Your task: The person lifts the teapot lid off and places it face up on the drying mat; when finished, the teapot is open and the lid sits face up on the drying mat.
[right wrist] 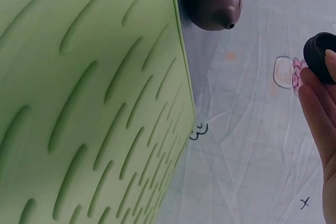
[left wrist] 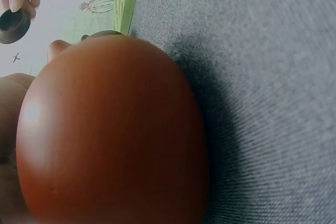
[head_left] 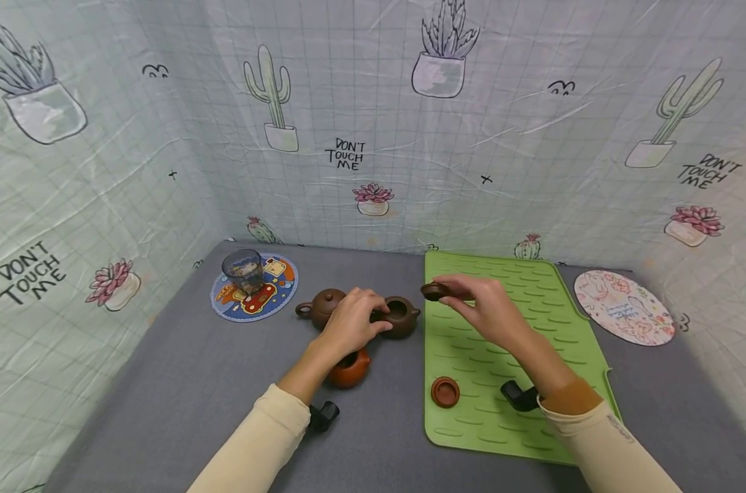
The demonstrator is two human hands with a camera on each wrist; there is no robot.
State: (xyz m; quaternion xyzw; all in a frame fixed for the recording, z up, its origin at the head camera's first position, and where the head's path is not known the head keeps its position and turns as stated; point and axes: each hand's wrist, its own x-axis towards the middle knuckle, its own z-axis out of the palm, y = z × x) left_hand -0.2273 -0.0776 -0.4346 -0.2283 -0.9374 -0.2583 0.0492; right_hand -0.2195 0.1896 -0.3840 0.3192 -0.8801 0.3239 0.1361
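Note:
My left hand (head_left: 354, 316) is at the left side of an open dark brown teapot (head_left: 401, 327), opposite its spout, and seems to pinch its handle, mostly hidden by the fingers. In my right hand (head_left: 485, 308) is a small dark lid (head_left: 434, 292), pinched between thumb and fingers and raised above the green mat, its hollow underside showing in the right wrist view. Behind my left hand stands another brown teapot (head_left: 325, 309) with its lid on. Below that hand sits an open reddish-orange teapot (head_left: 350, 372), which fills much of the left wrist view.
A reddish lid (head_left: 445, 392) lies upside down on the green mat (head_left: 471, 424). At the back left, a glass (head_left: 244, 272) stands on a blue round coaster (head_left: 280, 294). A pink floral coaster (head_left: 625, 308) lies at the right. Printed cloth walls enclose the grey table.

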